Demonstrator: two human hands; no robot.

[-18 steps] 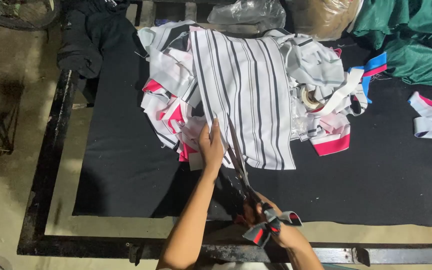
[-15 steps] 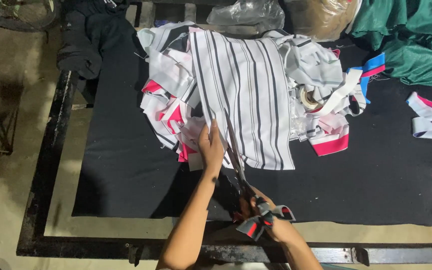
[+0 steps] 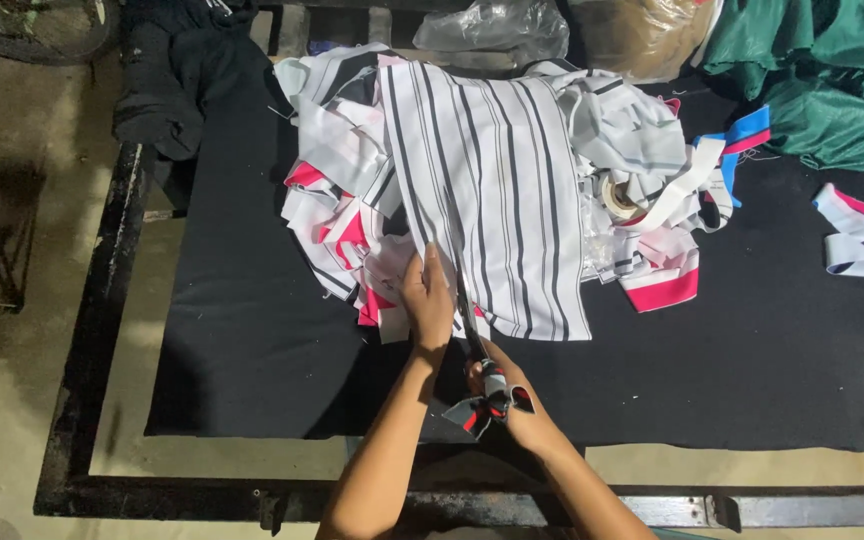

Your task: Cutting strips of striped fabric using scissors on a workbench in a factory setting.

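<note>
White fabric panel with dark vertical stripes (image 3: 497,190) lies flat mid-table, bottom edge toward the near edge, with scissors (image 3: 477,345), handles wrapped in cloth strips, cutting into its lower-left corner.
</note>
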